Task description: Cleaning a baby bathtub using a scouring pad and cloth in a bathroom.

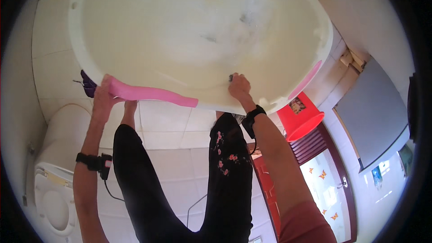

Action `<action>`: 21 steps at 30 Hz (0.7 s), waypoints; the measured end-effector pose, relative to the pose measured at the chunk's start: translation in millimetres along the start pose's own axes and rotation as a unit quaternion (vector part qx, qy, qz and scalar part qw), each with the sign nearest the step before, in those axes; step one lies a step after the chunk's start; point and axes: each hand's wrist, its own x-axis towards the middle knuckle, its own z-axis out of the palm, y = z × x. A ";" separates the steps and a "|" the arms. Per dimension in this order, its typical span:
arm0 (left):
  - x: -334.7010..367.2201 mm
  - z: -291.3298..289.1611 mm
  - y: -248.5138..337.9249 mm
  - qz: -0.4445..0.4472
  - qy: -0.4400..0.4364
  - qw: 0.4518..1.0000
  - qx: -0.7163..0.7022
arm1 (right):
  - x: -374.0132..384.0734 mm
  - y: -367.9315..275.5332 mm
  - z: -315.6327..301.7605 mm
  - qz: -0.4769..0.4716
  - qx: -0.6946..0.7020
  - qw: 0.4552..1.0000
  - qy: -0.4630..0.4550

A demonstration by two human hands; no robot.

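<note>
A large off-white bathtub (pixel 74 40) fills the upper part of the head view. My left hand (pixel 105 98) grips its near rim, at the left end of a pink strip (pixel 153 95) that covers part of the edge. Inside the tub, just past the near rim, my right hand (pixel 240 86) is closed around a small dark grey wad (pixel 231 77). Only a bit of that wad shows beyond the fingers, so its exact kind is unclear. Farther in, dark smudges (pixel 245 18) and a whitish haze mark the tub's inside.
A second pink strip (pixel 306 80) lies along the right rim. Below it stands a red bucket (pixel 300 117). Purple slippers or a similar dark purple item (pixel 88 84) sit by the left rim. A toilet (pixel 56 202) is at lower left, a grey panel (pixel 371 112) at right.
</note>
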 end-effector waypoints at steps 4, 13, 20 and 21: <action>-7.3 16.2 5.1 0.004 0.028 0.999 -0.036 | -18.3 -60.8 -11.7 0.002 0.077 0.996 -0.039; -15.1 11.6 -0.7 0.045 0.005 0.998 0.042 | -49.2 -141.8 -32.9 -0.247 0.275 0.929 -0.021; -9.1 21.0 7.0 0.021 0.011 0.999 -0.036 | -30.6 49.9 -20.8 -0.023 0.129 0.991 -0.008; -7.7 18.8 1.6 0.041 -0.004 0.999 -0.006 | -23.3 30.7 -13.5 -0.063 0.145 0.987 0.003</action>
